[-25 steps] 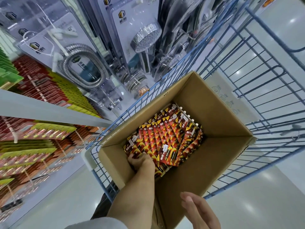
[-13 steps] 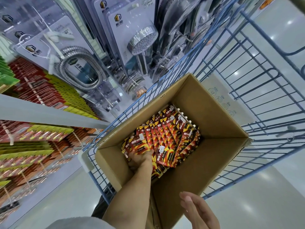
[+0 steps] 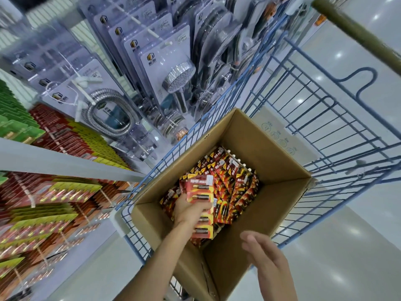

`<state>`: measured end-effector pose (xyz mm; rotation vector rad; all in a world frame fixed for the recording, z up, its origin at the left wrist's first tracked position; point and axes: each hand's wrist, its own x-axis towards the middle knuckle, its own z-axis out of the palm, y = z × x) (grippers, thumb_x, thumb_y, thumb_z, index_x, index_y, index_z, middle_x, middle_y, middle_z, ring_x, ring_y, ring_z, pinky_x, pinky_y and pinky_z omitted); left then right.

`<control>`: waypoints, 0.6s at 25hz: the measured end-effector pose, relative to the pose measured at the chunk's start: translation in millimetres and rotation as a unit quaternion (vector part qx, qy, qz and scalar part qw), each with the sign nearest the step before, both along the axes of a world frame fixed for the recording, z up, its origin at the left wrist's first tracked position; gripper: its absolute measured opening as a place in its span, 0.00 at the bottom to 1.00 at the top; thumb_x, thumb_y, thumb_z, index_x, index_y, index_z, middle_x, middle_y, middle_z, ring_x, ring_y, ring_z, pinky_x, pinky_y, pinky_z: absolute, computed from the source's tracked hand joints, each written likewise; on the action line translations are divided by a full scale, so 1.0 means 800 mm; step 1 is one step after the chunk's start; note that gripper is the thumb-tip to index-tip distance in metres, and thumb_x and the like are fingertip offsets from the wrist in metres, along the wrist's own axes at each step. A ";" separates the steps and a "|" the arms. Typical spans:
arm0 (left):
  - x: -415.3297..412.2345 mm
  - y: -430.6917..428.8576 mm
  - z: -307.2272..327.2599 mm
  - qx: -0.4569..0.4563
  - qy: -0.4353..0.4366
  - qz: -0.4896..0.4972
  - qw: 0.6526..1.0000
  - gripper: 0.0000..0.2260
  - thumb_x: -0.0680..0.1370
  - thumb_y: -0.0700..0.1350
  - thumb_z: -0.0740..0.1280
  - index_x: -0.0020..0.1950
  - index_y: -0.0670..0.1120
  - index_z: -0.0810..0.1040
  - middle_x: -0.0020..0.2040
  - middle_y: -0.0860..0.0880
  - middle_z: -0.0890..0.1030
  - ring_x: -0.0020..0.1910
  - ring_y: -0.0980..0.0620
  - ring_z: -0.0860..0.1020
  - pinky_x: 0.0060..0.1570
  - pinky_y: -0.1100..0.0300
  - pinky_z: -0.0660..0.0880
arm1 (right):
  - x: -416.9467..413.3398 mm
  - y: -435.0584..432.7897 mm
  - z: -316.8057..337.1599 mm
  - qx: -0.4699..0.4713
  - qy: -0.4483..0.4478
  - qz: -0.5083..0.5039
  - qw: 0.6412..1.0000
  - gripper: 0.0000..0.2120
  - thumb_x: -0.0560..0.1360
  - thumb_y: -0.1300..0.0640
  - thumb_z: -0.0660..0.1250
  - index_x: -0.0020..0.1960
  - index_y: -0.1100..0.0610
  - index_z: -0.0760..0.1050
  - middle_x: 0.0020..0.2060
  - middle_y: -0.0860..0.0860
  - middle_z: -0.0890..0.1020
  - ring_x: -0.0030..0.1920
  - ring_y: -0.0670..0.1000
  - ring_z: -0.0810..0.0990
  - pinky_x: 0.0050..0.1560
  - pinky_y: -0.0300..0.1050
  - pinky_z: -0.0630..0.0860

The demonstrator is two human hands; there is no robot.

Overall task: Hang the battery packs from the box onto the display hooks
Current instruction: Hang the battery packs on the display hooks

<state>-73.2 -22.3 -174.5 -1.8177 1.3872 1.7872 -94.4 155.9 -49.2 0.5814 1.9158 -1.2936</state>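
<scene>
inside the box (image 3: 271, 148), in the cart (image 3: 325, 118), our left hand (image 3: 188, 210) gripped a strip of packs (image 3: 198, 192), raised just above the heap (image 3: 234, 181). our right hand (image 3: 269, 263) hovered near the rim, fingers (image 3: 251, 240) relaxed, empty. we judged this strip unhung, many packs left. hooks on the display (image 3: 65, 192) were hard to make out; labels blurred.

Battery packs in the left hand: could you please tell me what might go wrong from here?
1. The left hand grips several battery packs in a loose fan; one could slip back into the box.
2. The right hand hovers open, giving the fan no support.
3. The cart wall stands between box and display hooks; packs might snag there.
</scene>
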 end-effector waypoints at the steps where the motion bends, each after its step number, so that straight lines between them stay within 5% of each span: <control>1: 0.012 -0.012 0.030 -0.002 0.024 -0.041 0.999 0.19 0.69 0.45 0.82 0.57 0.54 0.80 0.48 0.52 0.87 0.45 0.49 0.87 0.48 0.48 0.84 | -0.007 -0.004 -0.006 0.002 0.023 0.013 1.000 0.06 0.81 0.52 0.68 0.52 0.50 0.84 0.46 0.41 0.86 0.55 0.47 0.83 0.60 0.50 0.77; 5: 0.060 -0.071 0.126 0.001 0.139 -0.048 0.989 0.16 0.73 0.43 0.77 0.60 0.48 0.82 0.49 0.47 0.88 0.44 0.45 0.88 0.39 0.54 0.84 | -0.033 -0.050 -0.069 0.026 0.044 0.110 0.993 0.08 0.82 0.50 0.66 0.59 0.50 0.81 0.52 0.44 0.83 0.54 0.45 0.81 0.53 0.40 0.76; 8: 0.089 -0.109 0.155 -0.017 0.177 -0.016 0.984 0.15 0.77 0.42 0.72 0.64 0.46 0.81 0.54 0.42 0.87 0.49 0.40 0.87 0.45 0.49 0.86 | -0.031 -0.112 -0.161 0.061 0.002 0.262 0.963 0.15 0.82 0.51 0.67 0.67 0.54 0.75 0.59 0.49 0.81 0.58 0.52 0.81 0.61 0.50 0.78; 15: 0.133 -0.150 0.169 -0.024 0.177 0.028 0.984 0.14 0.74 0.45 0.70 0.58 0.51 0.84 0.52 0.46 0.88 0.48 0.44 0.88 0.44 0.47 0.86 | 0.034 -0.199 -0.308 0.197 0.023 0.545 0.815 0.37 0.79 0.52 0.68 0.80 0.59 0.54 0.78 0.59 0.61 0.76 0.62 0.62 0.74 0.60 0.67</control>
